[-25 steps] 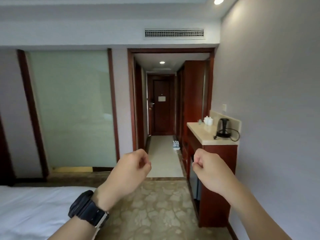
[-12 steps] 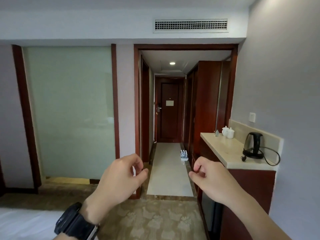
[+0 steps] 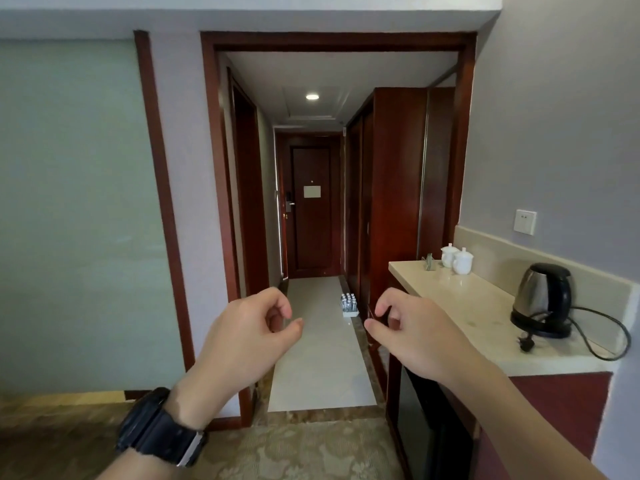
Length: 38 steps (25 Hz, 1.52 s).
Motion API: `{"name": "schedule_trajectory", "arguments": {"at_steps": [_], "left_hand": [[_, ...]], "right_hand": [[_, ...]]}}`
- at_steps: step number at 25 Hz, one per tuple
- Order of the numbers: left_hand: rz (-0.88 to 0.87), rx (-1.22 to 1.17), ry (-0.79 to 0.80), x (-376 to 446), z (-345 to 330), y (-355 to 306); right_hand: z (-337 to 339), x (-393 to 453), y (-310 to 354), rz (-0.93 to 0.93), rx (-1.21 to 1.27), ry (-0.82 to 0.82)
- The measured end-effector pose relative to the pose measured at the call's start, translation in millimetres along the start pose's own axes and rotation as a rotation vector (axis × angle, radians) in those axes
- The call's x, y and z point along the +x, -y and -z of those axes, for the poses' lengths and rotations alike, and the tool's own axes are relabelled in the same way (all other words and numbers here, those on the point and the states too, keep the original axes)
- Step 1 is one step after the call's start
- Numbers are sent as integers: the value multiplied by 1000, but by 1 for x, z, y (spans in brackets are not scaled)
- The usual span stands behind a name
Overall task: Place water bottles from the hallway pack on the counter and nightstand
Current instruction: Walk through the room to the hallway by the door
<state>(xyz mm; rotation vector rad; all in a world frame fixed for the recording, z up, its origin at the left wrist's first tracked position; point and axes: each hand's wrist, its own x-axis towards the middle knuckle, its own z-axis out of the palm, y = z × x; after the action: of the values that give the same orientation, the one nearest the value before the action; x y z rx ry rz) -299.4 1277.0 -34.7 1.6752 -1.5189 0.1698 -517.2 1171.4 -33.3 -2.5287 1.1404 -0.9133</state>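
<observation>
Both my left hand [image 3: 249, 336] and my right hand [image 3: 412, 336] hang in front of me empty, fingers loosely curled. The shrink-wrapped pack of clear water bottles [image 3: 349, 304] sits far down the pale tiled hallway floor [image 3: 318, 358], against the right-hand wardrobe. The beige stone counter [image 3: 460, 303] is near right. I should walk straight in, crouch, and draw out one bottle per hand.

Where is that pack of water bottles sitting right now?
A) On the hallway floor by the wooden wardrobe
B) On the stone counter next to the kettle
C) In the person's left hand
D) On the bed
A: the pack of water bottles stands on the pale hallway floor against the wardrobe, while both the left hand and right hand hold nothing.
</observation>
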Motion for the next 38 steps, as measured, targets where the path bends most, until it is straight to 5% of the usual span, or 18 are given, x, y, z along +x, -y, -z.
{"name": "schedule_trajectory", "arguments": {"at_steps": [14, 26, 38], "left_hand": [[66, 149, 13, 353, -167, 202], [19, 40, -12, 691, -293, 416], [30, 35, -24, 1009, -510, 563]], "right_hand": [[-128, 430, -157, 104, -3, 9], [-266, 787, -252, 43, 2, -35], [-376, 1141, -460, 81, 38, -82]]}}
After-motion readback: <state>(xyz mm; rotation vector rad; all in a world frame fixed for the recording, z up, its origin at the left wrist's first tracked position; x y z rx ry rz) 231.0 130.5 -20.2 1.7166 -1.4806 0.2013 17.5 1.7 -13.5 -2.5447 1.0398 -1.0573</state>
